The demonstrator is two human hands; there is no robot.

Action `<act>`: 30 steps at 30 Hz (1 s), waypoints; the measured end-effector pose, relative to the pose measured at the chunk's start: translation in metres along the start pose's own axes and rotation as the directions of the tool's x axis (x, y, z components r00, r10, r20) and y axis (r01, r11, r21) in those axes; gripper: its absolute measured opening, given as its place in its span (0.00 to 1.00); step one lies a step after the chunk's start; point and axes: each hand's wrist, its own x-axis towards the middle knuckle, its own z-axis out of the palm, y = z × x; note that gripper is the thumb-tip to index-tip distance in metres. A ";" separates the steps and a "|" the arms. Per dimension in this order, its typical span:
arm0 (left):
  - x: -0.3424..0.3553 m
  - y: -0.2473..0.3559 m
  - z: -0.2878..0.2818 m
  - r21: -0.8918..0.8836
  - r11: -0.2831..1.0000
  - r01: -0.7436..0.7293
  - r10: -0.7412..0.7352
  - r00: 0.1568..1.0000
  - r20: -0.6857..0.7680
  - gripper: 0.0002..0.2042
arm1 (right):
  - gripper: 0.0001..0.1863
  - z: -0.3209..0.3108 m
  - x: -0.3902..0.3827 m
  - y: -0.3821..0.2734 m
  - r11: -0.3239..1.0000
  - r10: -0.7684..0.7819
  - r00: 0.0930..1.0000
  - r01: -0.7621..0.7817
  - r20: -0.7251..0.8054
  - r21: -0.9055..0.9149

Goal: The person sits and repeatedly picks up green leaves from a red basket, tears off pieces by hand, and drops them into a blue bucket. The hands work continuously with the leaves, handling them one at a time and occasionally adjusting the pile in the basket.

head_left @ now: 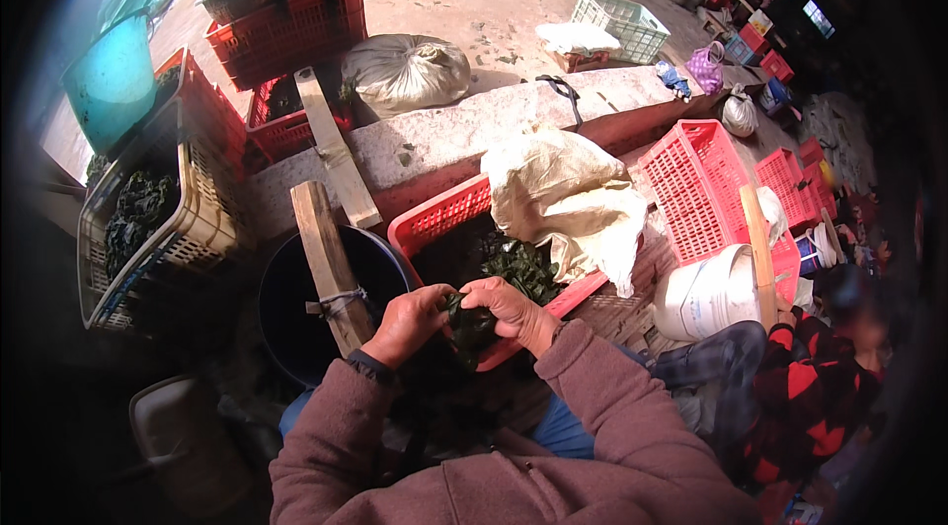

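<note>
Both hands work close together, each with fingers and thumb pinched narrow on a dark green leaf (474, 332): the left hand (408, 325) grips its upper left edge and the right hand (513, 313) its upper right, so the leaf hangs between them above the near end of a red basket (446, 215).

Taking the hands as the clock's centre, more dark green leaves (525, 270) lie inside that basket at two o'clock. A cream cloth sack (563, 194) drapes over the basket's far side between one and two.

At nine o'clock stands a dark tub (279, 306); a wooden board (331, 263) rests across it at ten, with string tied around the board's near part. Farther out at ten, a cream crate (205, 241) holds dark leafy matter.

A concrete ledge (459, 130) runs across twelve o'clock, a tied pale sack (410, 76) just beyond it. Stacked red crates (291, 36) stand at eleven, and a pale green crate (627, 26) at one.

A tilted red basket (691, 179) sits at two, a white bucket (703, 296) at three. Between three and four, a person in a red-and-black checked top (815, 397) sits nearby.
</note>
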 end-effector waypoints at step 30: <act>0.000 -0.008 0.017 -0.651 0.748 0.128 -0.224 0.972 -0.066 0.13 | 0.16 0.018 -0.002 -0.001 0.996 -0.078 0.995 0.080 0.055 -0.027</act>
